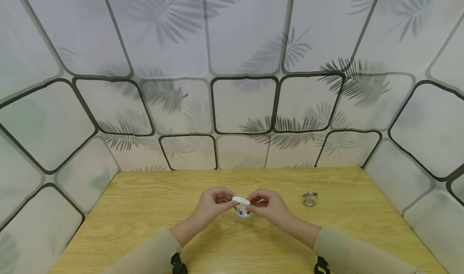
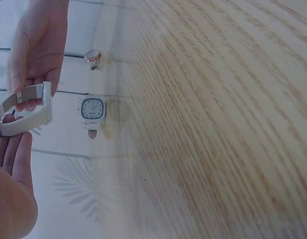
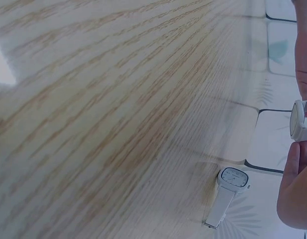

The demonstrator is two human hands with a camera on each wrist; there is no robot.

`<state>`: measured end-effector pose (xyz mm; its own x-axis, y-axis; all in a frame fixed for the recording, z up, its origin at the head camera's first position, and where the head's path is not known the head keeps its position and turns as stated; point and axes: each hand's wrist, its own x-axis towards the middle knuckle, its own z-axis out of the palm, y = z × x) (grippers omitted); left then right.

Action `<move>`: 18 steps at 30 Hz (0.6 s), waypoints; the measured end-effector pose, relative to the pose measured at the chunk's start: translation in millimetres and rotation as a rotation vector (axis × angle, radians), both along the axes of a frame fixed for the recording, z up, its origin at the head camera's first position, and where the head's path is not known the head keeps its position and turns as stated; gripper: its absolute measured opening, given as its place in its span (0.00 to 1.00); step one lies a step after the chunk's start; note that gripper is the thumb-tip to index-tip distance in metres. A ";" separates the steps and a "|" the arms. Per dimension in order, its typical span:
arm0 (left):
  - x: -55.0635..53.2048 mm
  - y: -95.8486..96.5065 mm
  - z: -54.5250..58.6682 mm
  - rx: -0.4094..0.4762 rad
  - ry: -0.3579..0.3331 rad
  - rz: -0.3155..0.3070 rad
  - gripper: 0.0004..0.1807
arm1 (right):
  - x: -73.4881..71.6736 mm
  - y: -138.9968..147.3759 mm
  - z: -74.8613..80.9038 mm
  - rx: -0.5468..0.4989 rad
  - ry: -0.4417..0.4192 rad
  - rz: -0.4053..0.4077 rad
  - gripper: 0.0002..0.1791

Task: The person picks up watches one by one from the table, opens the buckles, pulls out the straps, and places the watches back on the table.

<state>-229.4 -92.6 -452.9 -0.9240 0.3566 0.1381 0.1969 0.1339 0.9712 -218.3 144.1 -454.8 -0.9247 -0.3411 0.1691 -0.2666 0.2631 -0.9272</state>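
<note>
Between both hands a white wristwatch [image 1: 241, 200] is held above the wooden table. My left hand [image 1: 214, 201] pinches its left end in the head view, and my right hand [image 1: 266, 203] pinches the right end. Seen from the left wrist, this watch [image 2: 31, 117] has its strap bent into a loop, with a metal buckle at the left hand's fingers. The right wrist view shows its case [image 3: 295, 120] edge-on. A second white watch [image 2: 92, 109] with a squarish, dark-rimmed dial is on the table beyond the hands.
A gold-toned watch [image 1: 309, 198] sits on the wooden table [image 1: 156, 197], to the right of the hands. Patterned curtain-like walls [image 1: 243, 105] with leaf prints enclose the table at the back and sides.
</note>
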 end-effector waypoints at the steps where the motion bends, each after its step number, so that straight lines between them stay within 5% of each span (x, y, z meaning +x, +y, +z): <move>1: -0.1 0.1 -0.1 0.000 -0.001 0.001 0.10 | 0.1 0.1 0.0 0.000 0.000 0.000 0.09; 18: 1.0 1.0 -2.2 0.032 -0.020 0.005 0.10 | 1.8 0.7 -3.1 -0.025 0.026 0.007 0.08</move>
<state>-228.4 -91.6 -455.1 -0.9284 0.3477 0.1307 0.1765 0.1034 0.9789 -216.4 144.7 -457.9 -0.9176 -0.3427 0.2016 -0.2925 0.2383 -0.9261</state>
